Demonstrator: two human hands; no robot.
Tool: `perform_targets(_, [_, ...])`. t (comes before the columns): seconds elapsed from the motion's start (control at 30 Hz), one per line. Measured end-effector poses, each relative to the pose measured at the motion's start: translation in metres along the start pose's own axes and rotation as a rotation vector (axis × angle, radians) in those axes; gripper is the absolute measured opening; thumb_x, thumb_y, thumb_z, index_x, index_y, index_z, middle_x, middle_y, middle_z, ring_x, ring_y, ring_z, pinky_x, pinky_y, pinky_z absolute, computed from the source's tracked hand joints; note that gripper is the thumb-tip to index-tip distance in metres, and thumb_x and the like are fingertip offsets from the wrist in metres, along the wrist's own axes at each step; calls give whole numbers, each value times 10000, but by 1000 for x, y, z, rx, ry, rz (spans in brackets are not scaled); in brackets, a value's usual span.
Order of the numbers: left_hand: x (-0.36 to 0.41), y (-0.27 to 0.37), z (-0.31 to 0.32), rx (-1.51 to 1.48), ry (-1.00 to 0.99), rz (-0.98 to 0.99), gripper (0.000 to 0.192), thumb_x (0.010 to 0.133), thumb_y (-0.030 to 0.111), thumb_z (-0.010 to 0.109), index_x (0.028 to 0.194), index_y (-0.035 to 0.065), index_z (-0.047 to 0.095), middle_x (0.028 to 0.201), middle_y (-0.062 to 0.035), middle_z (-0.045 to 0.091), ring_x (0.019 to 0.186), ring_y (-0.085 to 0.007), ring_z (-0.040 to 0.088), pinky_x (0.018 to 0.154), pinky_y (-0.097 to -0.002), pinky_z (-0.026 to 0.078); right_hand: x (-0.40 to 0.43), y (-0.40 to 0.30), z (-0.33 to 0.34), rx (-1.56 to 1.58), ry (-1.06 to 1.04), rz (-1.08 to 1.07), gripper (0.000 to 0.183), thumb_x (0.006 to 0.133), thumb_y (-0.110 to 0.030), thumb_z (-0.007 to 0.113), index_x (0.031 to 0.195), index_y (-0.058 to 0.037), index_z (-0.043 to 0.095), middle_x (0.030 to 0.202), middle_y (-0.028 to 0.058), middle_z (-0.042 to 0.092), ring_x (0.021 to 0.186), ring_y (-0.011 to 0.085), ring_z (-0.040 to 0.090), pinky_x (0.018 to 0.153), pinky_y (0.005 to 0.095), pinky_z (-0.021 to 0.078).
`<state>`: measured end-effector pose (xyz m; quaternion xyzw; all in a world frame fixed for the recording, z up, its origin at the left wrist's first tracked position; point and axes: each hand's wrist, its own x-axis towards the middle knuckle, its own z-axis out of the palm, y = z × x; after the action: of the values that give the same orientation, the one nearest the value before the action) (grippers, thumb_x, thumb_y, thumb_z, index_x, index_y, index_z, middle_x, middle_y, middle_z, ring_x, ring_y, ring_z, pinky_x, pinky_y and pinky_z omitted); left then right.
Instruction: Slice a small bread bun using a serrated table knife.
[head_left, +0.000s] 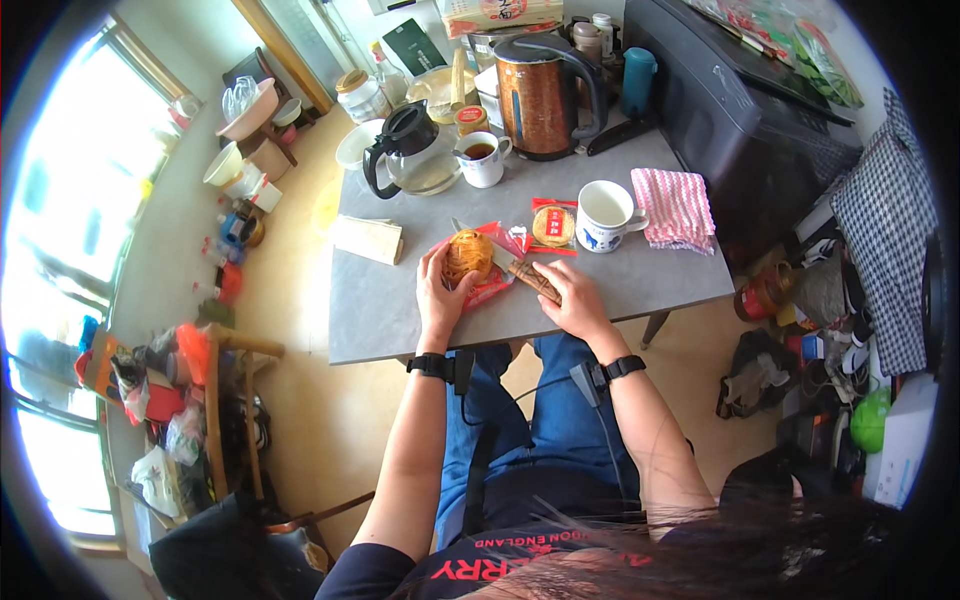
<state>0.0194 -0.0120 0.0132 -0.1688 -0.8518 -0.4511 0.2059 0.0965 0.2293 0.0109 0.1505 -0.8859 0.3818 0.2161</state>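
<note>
My left hand (444, 291) holds a round, golden-brown pastry (469, 253) from the left and near side. The pastry lies on an opened red plastic wrapper (480, 296) near the table's front edge. My right hand (574, 296) grips the patterned brown handle (534, 280) of a knife, whose blade (495, 257) reaches left to the pastry; how far it goes in or under is hidden. Behind my right hand lies a second round pastry in a clear and red packet (554, 227), and to its right stands a white mug with blue figures (604, 216).
A glass coffee pot (420, 161), a cup of dark liquid (482, 160) and a copper-coloured kettle (538, 105) stand farther back on the grey table (375, 315). Folded paper (367, 238) lies at left, a pink striped cloth (673, 206) at right. A dark appliance (742, 120) stands beyond the right edge.
</note>
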Motion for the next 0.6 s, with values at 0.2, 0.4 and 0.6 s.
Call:
perform_targets(0.2, [1, -1, 0, -12, 1, 8, 639, 731, 116, 841, 1305, 31, 573, 1265, -157, 581, 1161, -321, 590, 1003, -389, 493, -2, 1, -1, 37, 16, -12, 501, 765, -73, 711, 1254, -49, 606, 1053, 127, 621, 949, 351, 625, 836, 443, 516])
perform_targets(0.4, [1, -1, 1, -15, -7, -7, 654, 717, 142, 854, 1295, 25, 571, 1280, -165, 573, 1173, -339, 579, 1008, -399, 491, -1, -2, -3, 47, 29, -7, 489, 765, -76, 715, 1242, -44, 612, 1043, 130, 624, 940, 353, 626, 833, 440, 517])
perform_targets(0.6, [1, -1, 0, -25, -10, -15, 660, 721, 149, 852, 1305, 28, 569, 1279, -165, 572, 1182, -337, 573, 1020, -402, 482, -1, -2, -1, 18, 6, 10, 500, 768, -92, 721, 1254, -54, 611, 1053, 129, 620, 951, 351, 622, 845, 440, 515])
